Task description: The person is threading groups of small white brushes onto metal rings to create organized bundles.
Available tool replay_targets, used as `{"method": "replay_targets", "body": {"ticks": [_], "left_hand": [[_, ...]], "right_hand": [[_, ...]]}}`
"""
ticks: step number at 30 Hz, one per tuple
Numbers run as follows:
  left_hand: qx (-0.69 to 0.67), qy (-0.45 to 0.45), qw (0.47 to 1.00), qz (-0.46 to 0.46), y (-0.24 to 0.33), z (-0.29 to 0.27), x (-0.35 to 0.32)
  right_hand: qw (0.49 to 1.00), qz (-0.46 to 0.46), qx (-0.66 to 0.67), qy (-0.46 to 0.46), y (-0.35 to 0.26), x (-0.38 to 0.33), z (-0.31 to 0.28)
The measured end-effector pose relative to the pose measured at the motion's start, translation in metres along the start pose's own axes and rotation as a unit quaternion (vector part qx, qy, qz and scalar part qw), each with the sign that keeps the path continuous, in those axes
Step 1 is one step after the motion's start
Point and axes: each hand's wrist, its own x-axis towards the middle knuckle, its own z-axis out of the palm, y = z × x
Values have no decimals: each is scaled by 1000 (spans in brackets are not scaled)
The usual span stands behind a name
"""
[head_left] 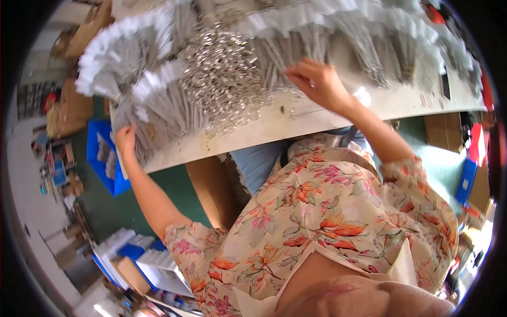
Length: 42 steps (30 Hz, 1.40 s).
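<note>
My left hand (126, 140) is at the left front corner of the table, its fingers curled against a bundle of thin grey strands (147, 141). Whether it grips any of them is hidden. Farther right, my right hand (319, 83) is over the table, with bent fingers drawn together near the lower ends of a white-topped bundle of grey strands (316, 46). What those fingers hold, if anything, is too small to make out. Between my hands lies a large heap of shiny metal rings (222, 79).
More white-topped bundles (127, 47) cover the back and left of the pale table (253, 129). A dark flat object (446, 86) lies at the right. Below the left edge stands a blue bin (116, 182); a cardboard box (443, 132) is under the right side.
</note>
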Motion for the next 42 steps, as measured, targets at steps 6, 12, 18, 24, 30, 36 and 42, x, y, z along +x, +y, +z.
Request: {"method": "replay_targets", "body": {"ticks": [6, 12, 18, 24, 30, 36, 42], "left_hand": [[-133, -62, 978, -150, 49, -13, -1], [-191, 197, 961, -29, 122, -47, -30], [-123, 115, 985, 49, 198, -45, -36], [-6, 53, 992, 119, 171, -14, -35], [-106, 15, 992, 64, 176, -27, -41], [-297, 306, 900, 88, 275, -72, -62], [-353, 233, 898, 124, 303, -68, -68]], "right_hand": [[985, 64, -155, -50, 51, 86, 5], [953, 129, -261, -90, 78, 107, 17], [976, 171, -120, -59, 60, 104, 5], [955, 177, 211, 111, 14, 70, -64], [904, 256, -234, 252, 88, -1, -168], [830, 410, -364, 109, 123, -2, -169], [885, 354, -244, 179, 90, -25, -191]]}}
